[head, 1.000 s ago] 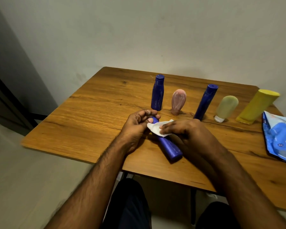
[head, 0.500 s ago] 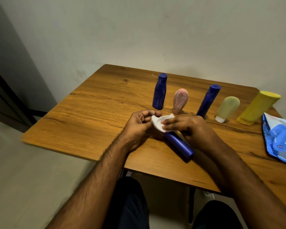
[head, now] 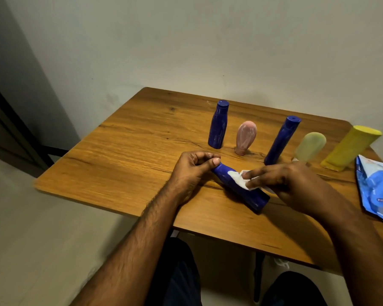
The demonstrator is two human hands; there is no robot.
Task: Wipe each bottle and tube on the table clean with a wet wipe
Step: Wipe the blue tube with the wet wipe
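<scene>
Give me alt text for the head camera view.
A left hand holds the cap end of a blue bottle lying on a wooden table while the right hand rubs it with a white wipe. Five containers stand behind.

blue bottle (head: 241, 188) lying tilted on table | white wet wipe (head: 241, 181) on its middle

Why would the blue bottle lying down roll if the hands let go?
The lying blue bottle looks round, so it would probably roll. The left hand grips its cap end while the right hand rubs the wet wipe on it.
</scene>
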